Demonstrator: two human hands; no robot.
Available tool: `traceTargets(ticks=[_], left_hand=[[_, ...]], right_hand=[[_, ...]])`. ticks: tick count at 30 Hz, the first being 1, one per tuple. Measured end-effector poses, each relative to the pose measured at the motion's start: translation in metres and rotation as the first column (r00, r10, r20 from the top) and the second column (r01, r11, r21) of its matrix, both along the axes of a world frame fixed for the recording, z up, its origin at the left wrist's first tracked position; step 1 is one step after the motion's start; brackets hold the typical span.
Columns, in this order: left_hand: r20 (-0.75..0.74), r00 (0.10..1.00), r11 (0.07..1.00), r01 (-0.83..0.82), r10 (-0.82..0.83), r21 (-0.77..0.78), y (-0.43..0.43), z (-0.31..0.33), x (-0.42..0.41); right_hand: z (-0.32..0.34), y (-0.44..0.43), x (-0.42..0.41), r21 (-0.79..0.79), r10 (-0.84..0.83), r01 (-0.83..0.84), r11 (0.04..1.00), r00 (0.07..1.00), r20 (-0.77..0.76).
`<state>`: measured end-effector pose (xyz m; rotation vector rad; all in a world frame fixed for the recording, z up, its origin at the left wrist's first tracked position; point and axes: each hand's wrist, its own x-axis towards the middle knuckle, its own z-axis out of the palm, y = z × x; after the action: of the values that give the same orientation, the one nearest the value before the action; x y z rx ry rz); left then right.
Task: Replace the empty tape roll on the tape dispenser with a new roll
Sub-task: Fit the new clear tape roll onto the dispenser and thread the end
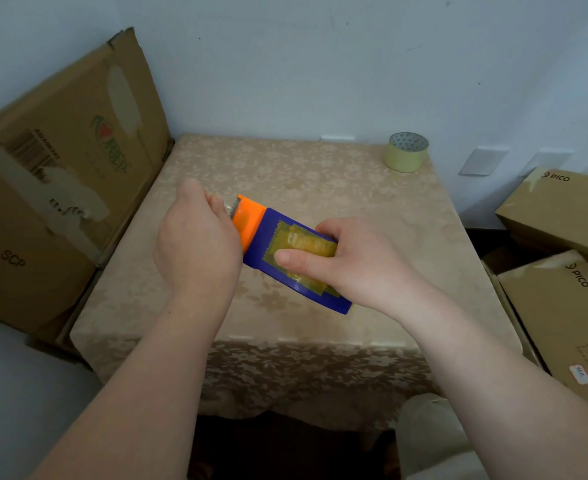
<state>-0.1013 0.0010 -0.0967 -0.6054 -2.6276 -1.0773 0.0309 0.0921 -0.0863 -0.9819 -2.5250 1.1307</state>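
I hold a blue tape dispenser [268, 237] with an orange head and a toothed metal cutter above the middle of the table [306, 174]. Yellowish tape strips are stuck on its blue top. My right hand [344, 261] grips the blue body, thumb pressed on the tape patch. My left hand [197, 240] is closed around the orange cutter end, fingers hiding what is under it. A roll of pale yellow tape [407, 152] stands at the table's far right corner, apart from both hands.
The table wears a beige floral cloth and stands against a white wall. A large cardboard box [60, 174] leans at the left. PICO cardboard boxes [562, 237] are stacked at the right. A pale rounded object [427, 431] sits below the table's front right.
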Motion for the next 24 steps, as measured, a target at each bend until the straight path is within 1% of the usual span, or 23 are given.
traceTargets(ticks=[3,6,10,13,16,24], left_hand=[[-0.033,0.999,1.0,0.013,-0.014,-0.011,0.0,-0.002,-0.001],[-0.093,0.99,0.994,0.102,-0.105,-0.032,-0.001,-0.004,-0.008],[-0.18,0.946,0.958,0.246,-0.271,-0.149,0.001,-0.006,-0.011],[-0.195,0.931,0.931,0.254,-0.308,-0.261,0.002,-0.006,-0.007],[-0.19,0.935,0.917,0.225,-0.298,-0.33,0.004,0.0,0.001],[-0.119,0.933,0.881,0.271,-0.34,-0.389,0.008,0.001,0.028]], right_hand=[[0.001,-0.002,-0.001,0.012,-0.018,0.018,1.0,1.0,0.01],[-0.003,0.0,-0.001,-0.023,-0.063,0.063,0.998,0.998,-0.008],[-0.007,0.004,0.0,0.005,-0.127,0.127,0.992,0.992,0.017],[-0.009,0.004,0.0,0.04,-0.152,0.151,0.988,0.988,0.023],[-0.01,0.002,0.0,0.045,-0.17,0.17,0.984,0.985,-0.007],[-0.01,0.003,-0.003,0.099,-0.24,0.247,0.964,0.968,-0.079]])
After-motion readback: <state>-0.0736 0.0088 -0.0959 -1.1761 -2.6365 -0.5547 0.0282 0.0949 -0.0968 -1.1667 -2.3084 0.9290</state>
